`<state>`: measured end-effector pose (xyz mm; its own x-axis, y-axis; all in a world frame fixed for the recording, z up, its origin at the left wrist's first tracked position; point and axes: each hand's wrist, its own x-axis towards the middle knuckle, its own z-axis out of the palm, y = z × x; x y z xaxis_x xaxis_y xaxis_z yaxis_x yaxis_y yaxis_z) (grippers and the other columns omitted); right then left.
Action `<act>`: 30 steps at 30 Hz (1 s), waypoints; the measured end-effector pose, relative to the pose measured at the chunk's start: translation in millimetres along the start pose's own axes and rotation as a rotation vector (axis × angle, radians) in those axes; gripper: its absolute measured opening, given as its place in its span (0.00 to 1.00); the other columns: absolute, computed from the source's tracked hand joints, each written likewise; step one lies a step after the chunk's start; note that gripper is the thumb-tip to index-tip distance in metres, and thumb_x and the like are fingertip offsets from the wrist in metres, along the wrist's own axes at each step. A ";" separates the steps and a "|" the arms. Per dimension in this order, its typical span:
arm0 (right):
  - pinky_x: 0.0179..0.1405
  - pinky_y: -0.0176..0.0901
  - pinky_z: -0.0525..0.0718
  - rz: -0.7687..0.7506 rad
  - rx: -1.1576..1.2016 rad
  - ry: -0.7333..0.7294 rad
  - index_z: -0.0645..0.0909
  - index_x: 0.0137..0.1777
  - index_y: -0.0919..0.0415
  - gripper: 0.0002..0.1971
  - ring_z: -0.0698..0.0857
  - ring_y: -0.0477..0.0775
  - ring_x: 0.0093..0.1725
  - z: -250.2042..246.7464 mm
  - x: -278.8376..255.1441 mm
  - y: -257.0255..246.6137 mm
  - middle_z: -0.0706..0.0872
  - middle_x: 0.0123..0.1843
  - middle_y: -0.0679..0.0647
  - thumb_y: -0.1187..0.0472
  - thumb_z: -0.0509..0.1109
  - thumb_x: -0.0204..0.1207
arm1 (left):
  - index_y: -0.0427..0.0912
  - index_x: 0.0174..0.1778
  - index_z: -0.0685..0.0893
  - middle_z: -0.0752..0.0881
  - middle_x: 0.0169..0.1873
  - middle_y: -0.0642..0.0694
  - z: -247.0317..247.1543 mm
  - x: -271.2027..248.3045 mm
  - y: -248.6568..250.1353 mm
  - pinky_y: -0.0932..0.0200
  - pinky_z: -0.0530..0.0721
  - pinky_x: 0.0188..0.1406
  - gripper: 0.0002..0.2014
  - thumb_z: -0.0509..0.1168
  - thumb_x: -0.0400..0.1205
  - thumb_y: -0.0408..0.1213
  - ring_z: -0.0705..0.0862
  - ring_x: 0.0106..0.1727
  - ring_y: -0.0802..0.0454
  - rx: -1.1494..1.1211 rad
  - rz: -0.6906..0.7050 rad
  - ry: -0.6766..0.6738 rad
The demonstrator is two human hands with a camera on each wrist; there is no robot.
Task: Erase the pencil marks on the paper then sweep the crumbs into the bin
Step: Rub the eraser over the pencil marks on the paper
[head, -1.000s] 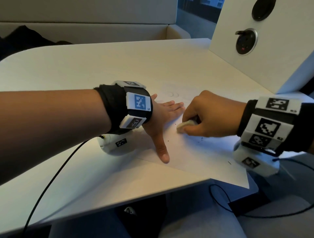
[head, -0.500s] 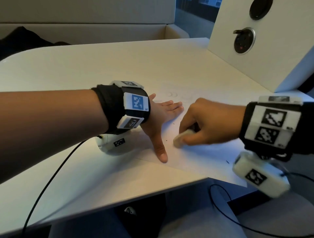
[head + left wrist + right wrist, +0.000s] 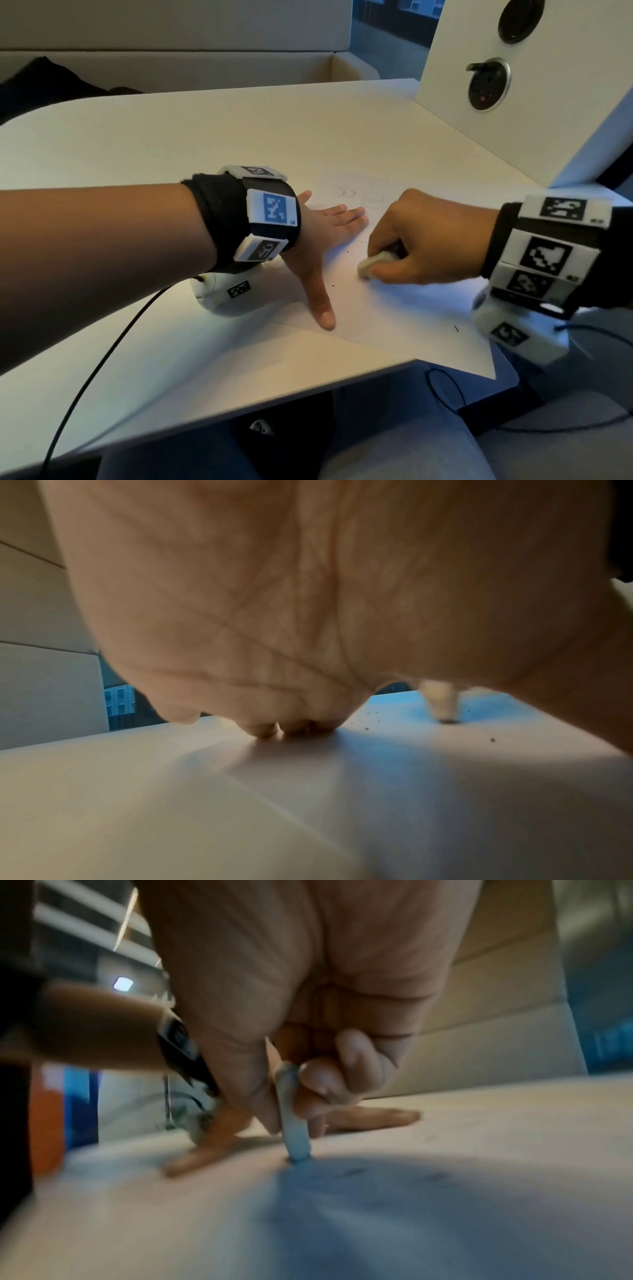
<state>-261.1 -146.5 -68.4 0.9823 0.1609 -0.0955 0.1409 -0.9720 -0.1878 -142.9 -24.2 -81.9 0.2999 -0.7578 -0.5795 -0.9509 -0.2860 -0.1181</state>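
Observation:
A white sheet of paper lies at the near right corner of the table, one corner hanging over the edge. Faint pencil loops show near its far end. My left hand lies flat on the paper with straight, spread fingers, thumb toward me. My right hand pinches a white eraser between thumb and fingers, its tip pressed on the paper just right of the left thumb. In the right wrist view the eraser stands upright on the sheet. Dark crumbs are scattered on the paper. No bin is in view.
The pale table stretches far and left. A white slanted panel with round sockets rises at the back right. A black cable runs from the left wrist over the near edge. A bench stands behind.
The right hand has rubbed the eraser toward me and left, then a little back to the right. The left hand has stayed flat on the paper.

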 end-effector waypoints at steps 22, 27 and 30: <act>0.24 0.35 0.73 -0.024 0.052 -0.085 0.87 0.32 0.62 0.19 0.74 0.46 0.23 2.0 -9.0 -2.8 0.84 0.24 0.55 0.46 0.72 0.74 | 0.48 0.81 0.24 0.27 0.82 0.55 -2.9 -3.6 1.2 0.32 0.34 0.80 0.75 0.73 0.56 0.73 0.30 0.83 0.57 -0.009 -0.020 -0.015; 0.29 0.45 0.77 0.062 -0.056 0.017 0.85 0.30 0.65 0.21 0.70 0.48 0.22 -6.4 -4.7 15.2 0.82 0.23 0.57 0.47 0.70 0.74 | 0.49 0.81 0.24 0.27 0.82 0.56 -2.3 -3.4 1.2 0.32 0.35 0.80 0.75 0.72 0.57 0.74 0.31 0.83 0.58 -0.004 -0.019 -0.009; 0.26 0.38 0.73 -0.052 -0.024 -0.072 0.84 0.28 0.61 0.19 0.71 0.50 0.23 3.6 -14.1 -6.9 0.81 0.22 0.54 0.49 0.70 0.76 | 0.48 0.81 0.24 0.27 0.82 0.55 -3.5 -3.7 1.8 0.32 0.34 0.80 0.74 0.72 0.57 0.74 0.30 0.83 0.57 0.003 -0.021 -0.023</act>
<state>-276.4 -141.4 -69.2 0.9624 0.2225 -0.1560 0.1955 -0.9656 -0.1713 -145.5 -24.0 -77.2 0.3178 -0.7380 -0.5953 -0.9447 -0.2997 -0.1329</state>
